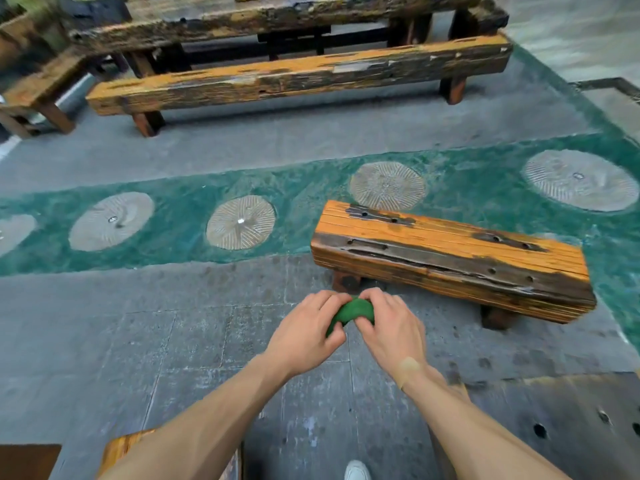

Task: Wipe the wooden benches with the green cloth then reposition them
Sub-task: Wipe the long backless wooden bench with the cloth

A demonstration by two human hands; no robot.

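Both hands, left hand (304,332) and right hand (389,327), are clamped together around the bunched green cloth (353,311), held above the paving near the short wooden bench (446,258).

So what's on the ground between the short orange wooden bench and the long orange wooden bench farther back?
Head view: only floor between short bench and long bench, a green band with round stone discs, then grey paving.
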